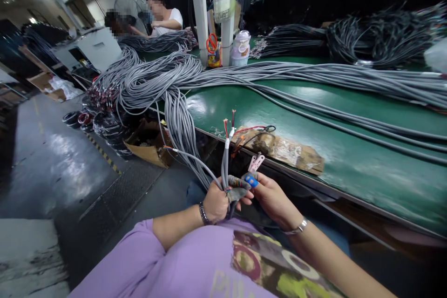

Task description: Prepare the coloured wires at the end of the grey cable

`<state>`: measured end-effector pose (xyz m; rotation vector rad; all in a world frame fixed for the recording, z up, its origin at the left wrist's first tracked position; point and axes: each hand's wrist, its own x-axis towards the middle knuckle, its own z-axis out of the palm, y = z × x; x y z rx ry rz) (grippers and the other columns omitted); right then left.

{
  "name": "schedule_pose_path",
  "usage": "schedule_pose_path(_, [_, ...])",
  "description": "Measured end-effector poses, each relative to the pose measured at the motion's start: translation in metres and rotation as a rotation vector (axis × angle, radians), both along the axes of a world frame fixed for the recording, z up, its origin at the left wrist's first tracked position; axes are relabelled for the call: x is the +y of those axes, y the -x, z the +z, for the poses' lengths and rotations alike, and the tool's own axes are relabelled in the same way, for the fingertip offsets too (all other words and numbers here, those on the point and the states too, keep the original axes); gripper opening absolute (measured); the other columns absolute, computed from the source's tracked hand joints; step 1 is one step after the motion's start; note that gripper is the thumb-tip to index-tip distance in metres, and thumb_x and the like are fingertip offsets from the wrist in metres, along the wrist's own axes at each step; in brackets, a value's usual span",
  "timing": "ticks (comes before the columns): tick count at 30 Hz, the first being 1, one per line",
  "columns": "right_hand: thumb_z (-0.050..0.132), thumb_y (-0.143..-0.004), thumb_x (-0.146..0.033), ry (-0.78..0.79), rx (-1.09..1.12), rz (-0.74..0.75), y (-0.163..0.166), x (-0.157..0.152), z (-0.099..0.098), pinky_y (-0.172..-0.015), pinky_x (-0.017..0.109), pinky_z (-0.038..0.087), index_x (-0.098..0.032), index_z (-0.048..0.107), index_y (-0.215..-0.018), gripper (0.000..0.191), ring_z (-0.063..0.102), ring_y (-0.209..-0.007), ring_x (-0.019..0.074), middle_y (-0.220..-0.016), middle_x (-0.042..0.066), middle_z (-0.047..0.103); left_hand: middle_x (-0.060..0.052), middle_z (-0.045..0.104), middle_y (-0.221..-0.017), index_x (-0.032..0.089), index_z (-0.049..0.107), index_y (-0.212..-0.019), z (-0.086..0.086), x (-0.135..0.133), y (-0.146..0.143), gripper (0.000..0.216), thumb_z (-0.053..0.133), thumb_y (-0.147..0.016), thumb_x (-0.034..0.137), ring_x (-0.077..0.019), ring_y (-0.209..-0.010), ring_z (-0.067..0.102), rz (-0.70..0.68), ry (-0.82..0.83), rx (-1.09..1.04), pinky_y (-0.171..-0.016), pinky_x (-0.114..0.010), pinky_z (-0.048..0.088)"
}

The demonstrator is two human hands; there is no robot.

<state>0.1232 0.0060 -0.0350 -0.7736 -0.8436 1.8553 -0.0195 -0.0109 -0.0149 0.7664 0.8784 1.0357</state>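
My left hand [221,198], with grey finger covers, is closed around several grey cables [225,163]. Their stripped ends fan out into thin coloured wires, and one cable [195,157] bends off to the left. Touching the left fingertips is my right hand [270,193], its thumb and fingers pinched together and a blue wrap on one digit. Whatever lies in that pinch is hidden. Just above the right fingers a pale pink clip [256,163] sticks up by the bench edge; I cannot tell whether the hand touches it.
A wooden block [300,156] wrapped in clear tape lies along the edge of the green bench [314,102]. Grey cable bundles [164,74] run across it and hang over its left end. A cup [240,49] stands by a white post [198,14]. Co-workers [167,21] sit behind.
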Motion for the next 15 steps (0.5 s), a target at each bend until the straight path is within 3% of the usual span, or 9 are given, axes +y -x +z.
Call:
schedule_pose_path(5, [0.07, -0.074, -0.052, 0.179, 0.116, -0.095, -0.01, 0.015, 0.006, -0.055, 0.032, 0.049, -0.019, 0.064, -0.081, 0.035, 0.056, -0.056, 0.0156, -0.068, 0.002, 0.063, -0.01, 0.071, -0.072, 0.011, 0.066, -0.081, -0.002, 0.004, -0.001, 0.04, 0.083, -0.06, 0.04, -0.0204, -0.062, 0.068, 0.075, -0.079, 0.013, -0.042, -0.021, 0.041])
schedule_pose_path(9, [0.064, -0.076, -0.059, 0.211, 0.144, -0.069, -0.012, 0.028, 0.014, -0.051, 0.031, 0.049, -0.018, 0.067, -0.084, 0.042, 0.058, -0.056, 0.0164, -0.07, 0.005, 0.065, -0.009, 0.071, -0.073, 0.012, 0.067, -0.081, 0.001, 0.006, -0.005, 0.038, 0.082, -0.061, 0.042, -0.0202, -0.065, 0.068, 0.104, -0.148, 0.052, -0.044, -0.022, 0.042])
schedule_pose_path(15, [0.068, -0.076, -0.055, 0.196, 0.17, -0.11, -0.004, 0.03, 0.018, -0.037, 0.025, 0.04, -0.017, 0.066, -0.077, 0.038, 0.046, -0.04, 0.0101, -0.064, 0.003, 0.065, -0.007, 0.072, -0.073, 0.012, 0.07, -0.082, 0.004, 0.011, -0.012, 0.037, 0.081, -0.063, 0.041, -0.0102, -0.047, 0.057, 0.08, -0.198, 0.096, -0.043, -0.022, 0.041])
